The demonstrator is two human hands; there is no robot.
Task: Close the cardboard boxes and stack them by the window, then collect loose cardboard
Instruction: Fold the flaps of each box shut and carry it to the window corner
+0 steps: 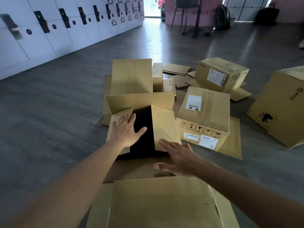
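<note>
Left hand (127, 130) lies flat, fingers spread, on the left flap (117, 127) of the open box (143, 122) on the floor, gripping nothing. Right hand (179, 156) is open too, fingertips on the right flap (164, 125), its thumb just over the near flap (158, 203). A closed box (204, 119) sits just right, loose cardboard (178, 69) beyond it.

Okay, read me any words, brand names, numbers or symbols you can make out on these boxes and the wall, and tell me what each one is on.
"PICO", beside a round logo: side of the tilted box at far right.
"pico", small: corner of the far closed box.
Handling pictograms, including up arrows and an umbrella, no words: front of the middle closed box.
Shipping labels and barcodes on these boxes: too small to read.
Handwriting on the far closed box's top: illegible.
Round stickers and badges on the white lockers: blurred.
</note>
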